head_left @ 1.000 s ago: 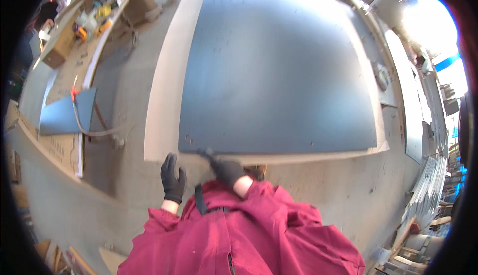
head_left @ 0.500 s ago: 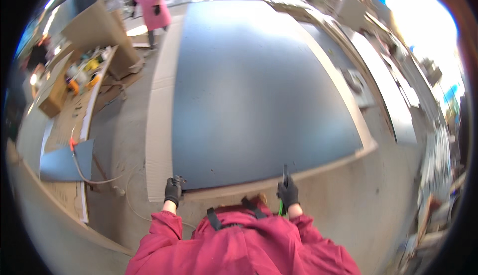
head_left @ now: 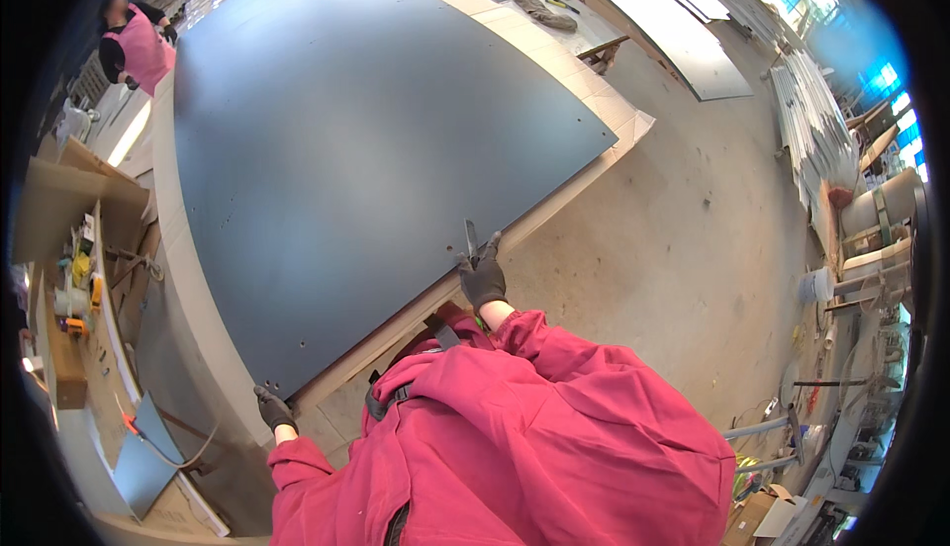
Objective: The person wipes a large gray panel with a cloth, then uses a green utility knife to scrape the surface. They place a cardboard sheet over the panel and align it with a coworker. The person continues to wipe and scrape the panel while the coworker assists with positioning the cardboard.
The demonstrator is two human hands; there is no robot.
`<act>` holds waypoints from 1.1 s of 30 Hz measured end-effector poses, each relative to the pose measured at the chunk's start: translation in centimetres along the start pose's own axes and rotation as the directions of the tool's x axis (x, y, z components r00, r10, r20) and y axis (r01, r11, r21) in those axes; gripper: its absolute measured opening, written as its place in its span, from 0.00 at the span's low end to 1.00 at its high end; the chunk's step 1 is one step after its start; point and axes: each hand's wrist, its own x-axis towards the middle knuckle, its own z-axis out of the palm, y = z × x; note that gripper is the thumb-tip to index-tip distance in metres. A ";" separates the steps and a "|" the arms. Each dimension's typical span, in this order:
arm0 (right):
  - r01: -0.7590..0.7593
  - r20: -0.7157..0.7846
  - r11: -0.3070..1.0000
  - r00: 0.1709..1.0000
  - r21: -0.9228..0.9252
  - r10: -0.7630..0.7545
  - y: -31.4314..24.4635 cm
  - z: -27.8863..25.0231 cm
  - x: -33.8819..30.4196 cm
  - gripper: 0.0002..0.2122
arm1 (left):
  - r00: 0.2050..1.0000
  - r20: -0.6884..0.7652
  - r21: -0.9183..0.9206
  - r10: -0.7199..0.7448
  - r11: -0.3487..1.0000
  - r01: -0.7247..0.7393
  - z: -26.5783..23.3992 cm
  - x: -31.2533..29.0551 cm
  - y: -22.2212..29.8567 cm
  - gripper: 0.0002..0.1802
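Observation:
A large dark grey panel (head_left: 396, 111) with small holes near its edges lies flat on a cardboard-covered support. My gloved right hand (head_left: 483, 277) is closed round a slim flat grey tool, perhaps a knife (head_left: 470, 236), whose end points away over the panel's near edge. My gloved left hand (head_left: 275, 409) grips the panel's near left corner, its fingertips partly hidden at the edge. I stand against the panel's near edge in a red garment (head_left: 554, 417).
Cardboard (head_left: 188, 239) juts out along the panel's left side. A bench (head_left: 109, 358) with bottles and tools stands at the left, an orange-ended hose (head_left: 131, 425) on it. Beyond the panel's far left corner is a person in a pink apron (head_left: 146, 51). Metal strips (head_left: 807, 116) lie at the right.
My view has swung to the right, so the panel now lies slanted. My right hand has come over the panel's near edge with the tool. My left hand stays at the corner.

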 end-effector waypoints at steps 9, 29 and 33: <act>-0.176 0.199 0.977 0.969 0.120 0.150 1.3 0.5 1.1 0.34 | 0.982 -0.040 0.199 0.186 0.964 -0.175 0.6 -0.9 -1.2 0.44; -0.258 0.127 0.752 0.965 0.606 0.229 2.7 -0.2 0.0 0.37 | 0.824 -0.268 -0.596 -0.499 0.758 0.265 -2.9 -12.8 -2.8 0.38; -0.236 0.123 0.772 0.971 0.590 0.203 2.6 -0.3 0.3 0.35 | 0.909 0.394 -0.916 -0.136 0.021 0.400 -5.0 -12.3 -2.3 0.17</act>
